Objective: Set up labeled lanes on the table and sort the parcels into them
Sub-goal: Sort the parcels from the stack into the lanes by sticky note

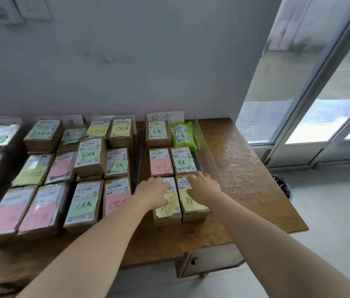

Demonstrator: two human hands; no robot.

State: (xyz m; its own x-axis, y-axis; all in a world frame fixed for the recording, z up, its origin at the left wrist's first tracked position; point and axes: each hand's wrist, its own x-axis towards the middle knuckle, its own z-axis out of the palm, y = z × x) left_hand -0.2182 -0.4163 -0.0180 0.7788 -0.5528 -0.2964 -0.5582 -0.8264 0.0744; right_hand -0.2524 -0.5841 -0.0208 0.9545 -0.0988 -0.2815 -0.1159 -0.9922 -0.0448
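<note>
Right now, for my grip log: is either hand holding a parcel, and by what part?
Neither grips anything. The left hand rests on top of the left front box, the right hand on the right front box.

Head-worn view down onto table (245, 168)

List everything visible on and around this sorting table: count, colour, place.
Cardboard parcels: over fifteen, brown with green, yellow or pink notes, in lanes across the table.
Bag parcel: one, green, far end of right lane.
Lane cards: at least two, white, against the wall.
Divider strip: one, dark, between lanes.
Table: one, brown wood, under everything.
Wall socket: one, white, top left.
Left hand: one, on near yellow-noted parcel.
Right hand: one, on the neighbouring parcel.
</note>
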